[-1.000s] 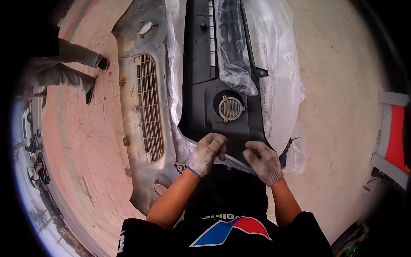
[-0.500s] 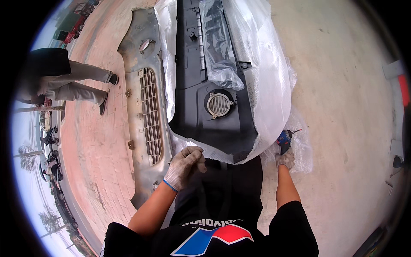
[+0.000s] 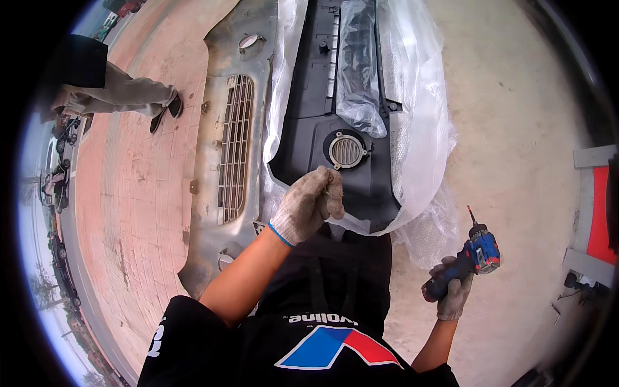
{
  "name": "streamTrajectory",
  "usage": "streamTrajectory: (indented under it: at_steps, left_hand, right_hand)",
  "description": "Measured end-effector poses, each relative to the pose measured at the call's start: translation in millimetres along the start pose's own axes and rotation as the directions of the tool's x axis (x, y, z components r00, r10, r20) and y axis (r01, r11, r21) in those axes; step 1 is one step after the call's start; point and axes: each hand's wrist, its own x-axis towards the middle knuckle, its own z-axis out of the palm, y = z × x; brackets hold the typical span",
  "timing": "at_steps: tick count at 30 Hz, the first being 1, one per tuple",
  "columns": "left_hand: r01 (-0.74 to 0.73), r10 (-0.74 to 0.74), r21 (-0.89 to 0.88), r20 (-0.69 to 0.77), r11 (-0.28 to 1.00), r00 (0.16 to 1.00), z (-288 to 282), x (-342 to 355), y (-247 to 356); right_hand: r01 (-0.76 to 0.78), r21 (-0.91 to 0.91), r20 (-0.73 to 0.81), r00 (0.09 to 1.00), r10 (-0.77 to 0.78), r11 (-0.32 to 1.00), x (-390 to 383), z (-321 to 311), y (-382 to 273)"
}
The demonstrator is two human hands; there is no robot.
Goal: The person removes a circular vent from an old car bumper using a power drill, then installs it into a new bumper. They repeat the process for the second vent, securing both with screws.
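My right hand (image 3: 454, 293), in a pale work glove, grips a blue and black cordless impact driver (image 3: 480, 251) by its handle. Its bit points up and away from me, right of the wrapping. My left hand (image 3: 309, 203), gloved too, is closed with fingertips together near the close end of a black bumper (image 3: 303, 151); whatever the fingers pinch is too small to make out. A round slatted vent cover (image 3: 346, 151) with screw tabs is set in the bumper just beyond that hand. A clear plastic bag (image 3: 358, 90) lies on the bumper.
White foam sheet (image 3: 419, 97) and bubble wrap (image 3: 425, 238) spread around the black bumper. A worn silver bumper with a grille (image 3: 235, 148) lies on its left. Someone in grey trousers (image 3: 129, 93) stands on the pink paving (image 3: 129, 213). A red and grey object (image 3: 599, 213) is far right.
My right hand has lifted the impact driver from beside the bubble wrap and brought it right and nearer me. My left hand has moved up and right, toward the vent cover. The view has shifted.
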Motion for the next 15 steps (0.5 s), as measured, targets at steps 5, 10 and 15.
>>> streamTrajectory:
  at_steps: [5,10,15]
  left_hand:
    - [-0.047,0.047,-0.030,0.021,0.998,0.999,10,-17,6]
    - [-0.133,0.136,-0.071,0.045,0.989,0.990,16,-46,17]
    - [-0.192,0.207,-0.159,0.081,0.968,0.975,26,-74,34]
  right_hand:
    - [0.134,-0.133,0.111,0.987,-0.119,0.982,5,102,-71]
    - [0.210,-0.417,0.358,0.932,-0.052,0.884,-32,170,-78]
    - [0.250,-0.428,0.449,0.893,-0.036,0.869,-49,196,-78]
